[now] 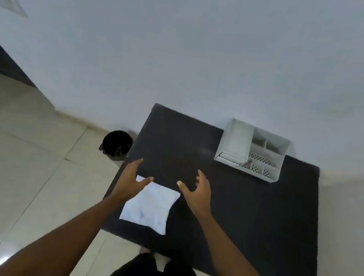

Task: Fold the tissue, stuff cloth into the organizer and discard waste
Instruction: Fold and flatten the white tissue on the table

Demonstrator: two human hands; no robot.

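Dark counter [247,216] is carrying a white tissue [150,207] at its near left edge; both hands are hovering spread (holding nothing), left hand [130,181] overlapping its far corner, right hand [197,192] just beside.

dim, soft blur, wide-angle bending at edges

1. The tissue [148,207] is white and crinkly. It lies flat, near the left front edge of my dark surface [247,216].
2. The organizer [253,150] is a white box with small compartments and dotted holes. It stands at the back.
3. The black bin [116,144] sits on the floor, left of the surface.
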